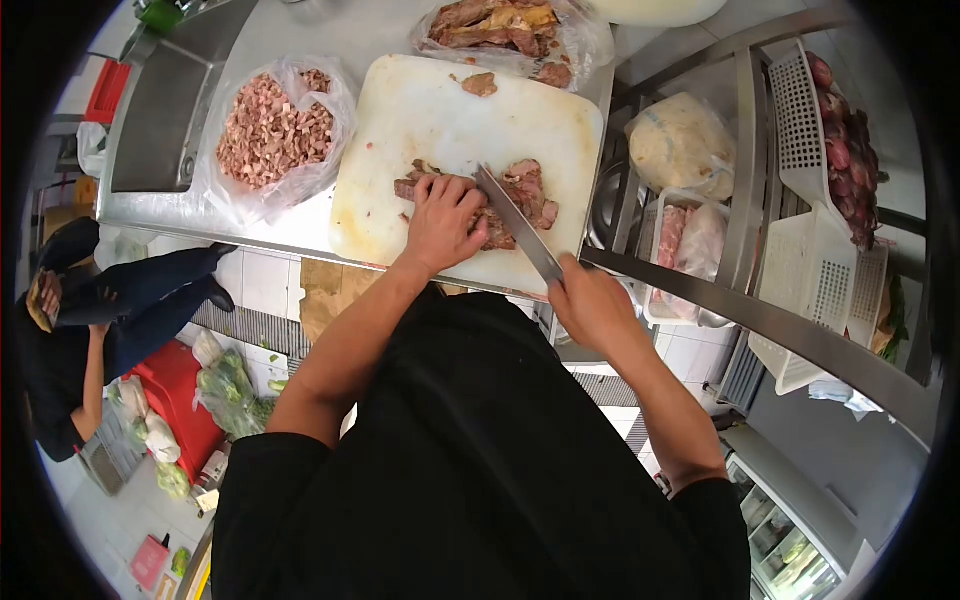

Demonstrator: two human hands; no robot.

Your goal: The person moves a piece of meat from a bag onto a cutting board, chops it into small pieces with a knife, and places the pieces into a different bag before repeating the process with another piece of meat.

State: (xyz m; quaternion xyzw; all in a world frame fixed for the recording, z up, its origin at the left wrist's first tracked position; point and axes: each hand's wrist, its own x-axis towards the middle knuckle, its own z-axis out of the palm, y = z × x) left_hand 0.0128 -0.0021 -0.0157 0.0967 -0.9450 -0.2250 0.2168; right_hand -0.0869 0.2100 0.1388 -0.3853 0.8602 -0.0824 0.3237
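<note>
On a white cutting board (385,130) lies cooked meat (527,185), partly cut into slices. My left hand (440,222) presses down on the meat with its fingers bent over it, hiding part of it. My right hand (592,305) is closed round the handle of a kitchen knife (520,228). The blade points up and to the left across the meat, close beside my left fingers. A small separate piece of meat (479,85) rests near the board's far edge.
Left of the board is a plastic bag of diced meat (270,135), then a steel sink (165,110). Behind the board lies a bag of large meat pieces (500,28). A metal rack (745,170) with baskets stands at right. Another person (80,330) sits at far left.
</note>
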